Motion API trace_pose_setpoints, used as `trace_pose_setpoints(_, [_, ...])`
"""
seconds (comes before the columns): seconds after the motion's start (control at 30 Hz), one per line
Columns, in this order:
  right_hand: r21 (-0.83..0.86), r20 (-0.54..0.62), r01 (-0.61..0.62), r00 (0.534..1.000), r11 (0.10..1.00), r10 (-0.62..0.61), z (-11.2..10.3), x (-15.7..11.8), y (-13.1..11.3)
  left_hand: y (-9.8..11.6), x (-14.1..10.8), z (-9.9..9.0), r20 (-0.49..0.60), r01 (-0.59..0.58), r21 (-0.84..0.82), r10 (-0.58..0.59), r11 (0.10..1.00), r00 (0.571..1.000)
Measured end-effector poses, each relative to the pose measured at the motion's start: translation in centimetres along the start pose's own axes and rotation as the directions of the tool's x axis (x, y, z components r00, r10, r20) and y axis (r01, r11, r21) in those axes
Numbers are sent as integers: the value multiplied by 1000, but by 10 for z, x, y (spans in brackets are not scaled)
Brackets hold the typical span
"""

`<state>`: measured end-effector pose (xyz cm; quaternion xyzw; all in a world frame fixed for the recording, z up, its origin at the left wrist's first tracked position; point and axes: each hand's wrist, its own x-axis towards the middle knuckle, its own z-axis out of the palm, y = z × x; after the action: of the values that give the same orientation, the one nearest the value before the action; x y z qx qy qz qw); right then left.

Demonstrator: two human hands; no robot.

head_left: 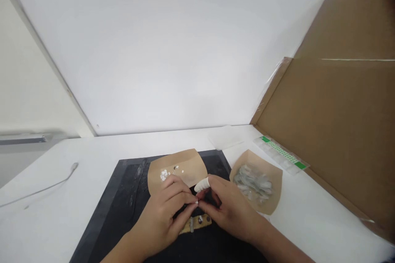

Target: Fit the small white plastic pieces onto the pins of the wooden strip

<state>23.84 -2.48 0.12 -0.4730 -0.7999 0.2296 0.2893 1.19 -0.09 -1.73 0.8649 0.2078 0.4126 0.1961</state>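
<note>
My left hand and my right hand meet fingertip to fingertip over the black mat. Between the pinched tips of both hands shows a tiny white piece, too small to identify. A white finger cover wraps one finger of my right hand. Just below the fingertips lies a yellowish strip bearing small metallic and clear parts, its left end partly hidden by my left hand. Behind my hands, a brown paper sheet holds small white round pieces.
Right of the mat, another brown paper carries a pile of clear small bags. A clear case with a green-and-white label lies beside a large cardboard panel. A cable crosses the white table at left.
</note>
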Motion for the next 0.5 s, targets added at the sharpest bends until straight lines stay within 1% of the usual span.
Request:
trace_pose_setpoints(0.17, [26,63,32,997,999,-34,-4,1,-4,3,0,-2,88,-54,87,46,995,995])
trace_pose_setpoints(0.27, [32,97,17,995,999,-20,-7,2,-7,3,-1,-3,108,-54,102,43,993,993])
trace_pose_setpoints(0.33, [30,95,-4,995,1000,1,-8,2,-8,3,-1,-4,96,-29,85,21,996,995])
trace_pose_setpoints(0.4, [22,84,-19,996,1000,18,-8,2,-8,4,-1,-4,60,13,72,-17,997,998])
trace_pose_setpoints(0.5, [-5,48,7,999,1000,-6,-10,3,-6,3,-2,-4,-20,51,90,-50,995,999])
